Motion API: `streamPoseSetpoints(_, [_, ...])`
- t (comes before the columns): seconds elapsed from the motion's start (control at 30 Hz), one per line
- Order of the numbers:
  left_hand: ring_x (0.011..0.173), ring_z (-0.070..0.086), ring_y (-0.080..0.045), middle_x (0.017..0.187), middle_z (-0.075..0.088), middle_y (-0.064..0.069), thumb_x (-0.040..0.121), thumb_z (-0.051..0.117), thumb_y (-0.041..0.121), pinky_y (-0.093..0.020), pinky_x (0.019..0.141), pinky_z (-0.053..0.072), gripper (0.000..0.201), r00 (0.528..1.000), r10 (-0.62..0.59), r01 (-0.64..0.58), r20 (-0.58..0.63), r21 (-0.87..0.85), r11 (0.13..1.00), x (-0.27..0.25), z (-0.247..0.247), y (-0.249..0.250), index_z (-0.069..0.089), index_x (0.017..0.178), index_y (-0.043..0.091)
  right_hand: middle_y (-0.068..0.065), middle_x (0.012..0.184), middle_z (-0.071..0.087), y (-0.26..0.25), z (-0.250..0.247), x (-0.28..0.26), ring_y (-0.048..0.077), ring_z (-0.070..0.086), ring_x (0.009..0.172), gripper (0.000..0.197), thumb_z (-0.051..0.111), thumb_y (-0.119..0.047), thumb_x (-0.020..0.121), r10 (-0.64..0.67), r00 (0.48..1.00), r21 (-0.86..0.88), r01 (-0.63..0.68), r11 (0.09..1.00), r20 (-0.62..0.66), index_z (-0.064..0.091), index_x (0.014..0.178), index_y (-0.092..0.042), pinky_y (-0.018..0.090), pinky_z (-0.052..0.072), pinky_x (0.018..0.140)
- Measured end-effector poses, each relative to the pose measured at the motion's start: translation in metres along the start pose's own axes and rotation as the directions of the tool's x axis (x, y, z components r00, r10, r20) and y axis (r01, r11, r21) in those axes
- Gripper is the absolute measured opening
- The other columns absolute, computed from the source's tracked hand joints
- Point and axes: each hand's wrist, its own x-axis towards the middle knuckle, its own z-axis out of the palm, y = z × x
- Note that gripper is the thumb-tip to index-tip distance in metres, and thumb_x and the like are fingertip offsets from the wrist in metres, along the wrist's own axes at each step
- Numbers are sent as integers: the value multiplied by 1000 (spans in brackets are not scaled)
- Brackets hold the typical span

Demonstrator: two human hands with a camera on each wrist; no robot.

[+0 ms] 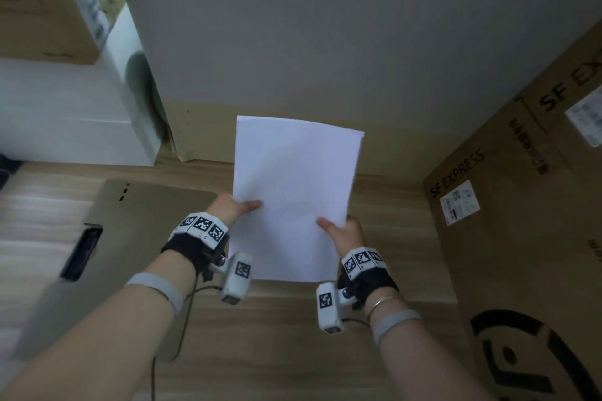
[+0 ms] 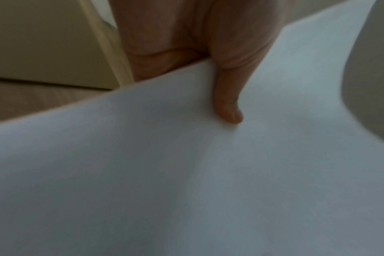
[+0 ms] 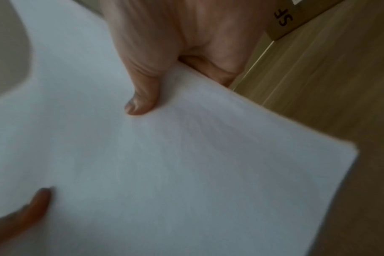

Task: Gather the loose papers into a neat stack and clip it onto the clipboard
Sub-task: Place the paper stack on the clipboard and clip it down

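A stack of white papers (image 1: 293, 192) is held upright in the air over the wooden floor. My left hand (image 1: 237, 207) pinches its left edge, thumb on the front face and fingers hidden behind. My right hand (image 1: 342, 234) pinches the right edge the same way. The left wrist view shows the left thumb (image 2: 228, 104) pressed on the papers (image 2: 186, 173). In the right wrist view the right thumb (image 3: 143, 97) lies on the papers (image 3: 197, 173). The grey-brown clipboard (image 1: 136, 231) lies flat on the floor to the left, its black clip (image 1: 81, 252) at its left end.
A large SF Express cardboard box (image 1: 521, 238) stands close on the right. A big grey panel (image 1: 325, 26) leans at the back. White boxes (image 1: 65, 124) and a cardboard box (image 1: 39, 10) stand at the far left. Bare wooden floor (image 1: 260, 352) lies below my wrists.
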Motion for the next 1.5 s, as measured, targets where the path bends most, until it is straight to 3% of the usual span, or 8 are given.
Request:
streamPoseSetpoints(0.2, [113, 60, -39, 125, 61, -24, 78, 71, 6, -46, 100, 46, 49, 996, -48, 41, -73, -88, 995, -6, -7, -30, 57, 124, -4, 19, 119, 64, 21, 20, -10, 30, 62, 107, 35, 64, -7, 85, -7, 1000, -45, 8, 999, 20, 57, 118, 3, 32, 47, 88])
streamPoseSetpoints(0.47, [82, 60, -30, 115, 64, -27, 85, 62, 6, -42, 86, 52, 29, 982, -37, 44, -188, 37, 998, -16, -48, -72, 58, 111, -4, 21, 123, 61, 38, 41, -33, 19, 54, 96, 36, 61, -4, 87, 51, 998, -67, -48, 997, 42, 55, 121, 5, 29, 43, 87])
streamPoseSetpoints(0.63, [124, 45, -39, 140, 44, -16, 90, 47, 13, -47, 105, 39, 40, 893, -56, 276, -446, 446, 852, -18, -105, -115, 49, 128, 24, 21, 122, 61, 50, 49, -44, 25, 58, 99, 37, 62, -6, 87, 56, 998, -107, -55, 993, 4, 54, 122, 5, 29, 43, 86])
streamPoseSetpoints(0.77, [144, 9, -39, 157, 15, -3, 80, 58, 47, -58, 114, 12, 63, 782, -238, 521, -576, 394, 757, -21, -147, -160, 33, 137, 44, 20, 122, 62, 63, 52, -50, 22, 56, 97, 37, 63, -7, 86, 71, 997, -83, -74, 994, -39, 54, 121, 4, 33, 45, 88])
streamPoseSetpoints(0.9, [128, 29, -40, 143, 28, -8, 75, 60, 46, -59, 104, 30, 60, 828, -263, 502, -495, 449, 739, -25, -156, -167, 35, 129, 49, 21, 121, 62, 76, 47, -55, 22, 56, 96, 37, 63, -8, 87, 95, 991, -58, -101, 993, -97, 54, 120, 4, 36, 45, 90])
streamPoseSetpoints(1.17, [130, 29, -40, 143, 28, -14, 89, 42, 46, -54, 108, 27, 45, 920, -137, 343, -368, 581, 738, -38, -89, -137, 41, 131, 33, 21, 125, 60, 90, 10, -62, 36, 58, 114, 40, 63, -10, 87, 149, 969, -23, -157, 987, -197, 53, 123, 3, 42, 45, 96])
streamPoseSetpoints(1.3, [131, 24, -38, 147, 24, -10, 93, 35, 24, -52, 107, 26, 47, 962, -46, 208, -270, 614, 761, -38, -38, -122, 36, 130, 54, 21, 126, 59, 93, -22, -59, 37, 57, 114, 40, 64, -12, 87, 163, 953, -11, -171, 985, -255, 53, 123, 3, 44, 45, 98])
streamPoseSetpoints(1.5, [127, 29, -39, 146, 20, -9, 88, 36, 19, -51, 106, 30, 54, 978, -87, 189, -189, 636, 748, -41, 6, -108, 33, 130, 53, 20, 127, 58, 94, -61, -53, 37, 56, 116, 41, 63, -13, 87, 174, 940, 15, -177, 984, -292, 52, 124, 0, 46, 44, 100])
